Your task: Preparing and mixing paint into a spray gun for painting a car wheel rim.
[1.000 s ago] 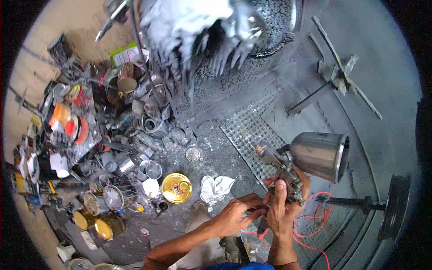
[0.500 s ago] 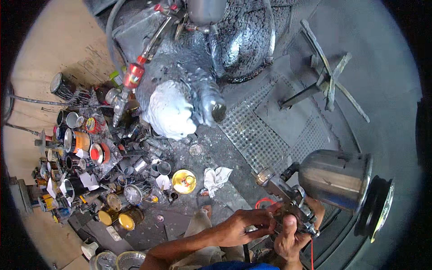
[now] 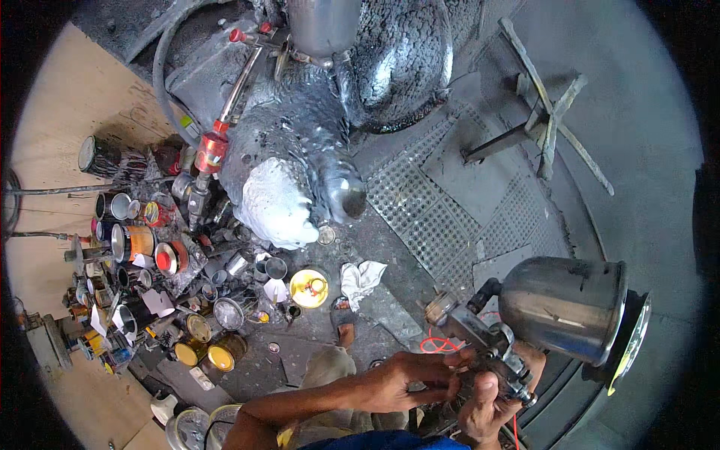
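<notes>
A metal spray gun (image 3: 469,322) with a large silver cup (image 3: 559,307) lies sideways across my hands at the lower right. My right hand (image 3: 484,412) grips its rear part, the thumb on top and the fingers showing beyond the body. My left hand (image 3: 416,379) reaches across to the gun's underside near the handle. Its fingertips are pinched together there, and what they hold is hidden behind the fingers and the gun. A thin orange hose (image 3: 441,345) loops behind the gun and shows again below my right hand.
A second spray gun (image 3: 289,52) with a red fitting hangs at the top, above silver-coated lumpy shapes (image 3: 277,202). Paint cans (image 3: 133,242) crowd the left. A yellow can (image 3: 309,289) and white rag (image 3: 361,281) lie centrally. A cross-shaped stand (image 3: 551,127) rises far right.
The whole view has shifted slightly. The gun stays in my hands in almost the same pose, with more of the orange hose loop showing beside it.
</notes>
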`<act>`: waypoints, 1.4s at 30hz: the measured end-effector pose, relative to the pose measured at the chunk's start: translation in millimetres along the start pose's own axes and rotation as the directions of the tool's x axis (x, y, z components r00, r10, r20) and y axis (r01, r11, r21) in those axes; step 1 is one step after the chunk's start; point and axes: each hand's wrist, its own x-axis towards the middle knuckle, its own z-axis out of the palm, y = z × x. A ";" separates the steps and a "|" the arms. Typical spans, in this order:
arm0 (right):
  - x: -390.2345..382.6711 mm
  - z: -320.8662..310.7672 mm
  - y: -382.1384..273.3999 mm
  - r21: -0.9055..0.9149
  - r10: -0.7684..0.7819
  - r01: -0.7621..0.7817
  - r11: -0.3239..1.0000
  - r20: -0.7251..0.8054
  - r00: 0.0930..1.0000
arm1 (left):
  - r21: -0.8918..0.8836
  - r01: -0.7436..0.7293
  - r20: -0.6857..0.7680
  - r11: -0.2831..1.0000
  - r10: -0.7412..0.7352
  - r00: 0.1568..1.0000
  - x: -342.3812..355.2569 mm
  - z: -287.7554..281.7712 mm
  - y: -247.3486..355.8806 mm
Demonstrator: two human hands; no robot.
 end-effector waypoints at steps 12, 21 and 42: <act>9.3 1.1 -31.7 0.073 0.082 -0.090 0.993 0.103 0.991 | -0.005 0.016 0.016 1.000 -0.016 1.000 3.4 -9.1 22.9; 12.9 2.1 -39.1 -0.029 0.011 -0.015 0.999 -0.112 0.994 | -0.115 0.023 0.074 0.993 -0.014 0.997 17.2 2.4 21.6; -47.9 -154.7 -25.0 0.154 0.204 -0.169 0.974 -0.253 0.946 | -0.066 0.094 0.242 0.993 -0.075 0.967 45.0 164.1 11.5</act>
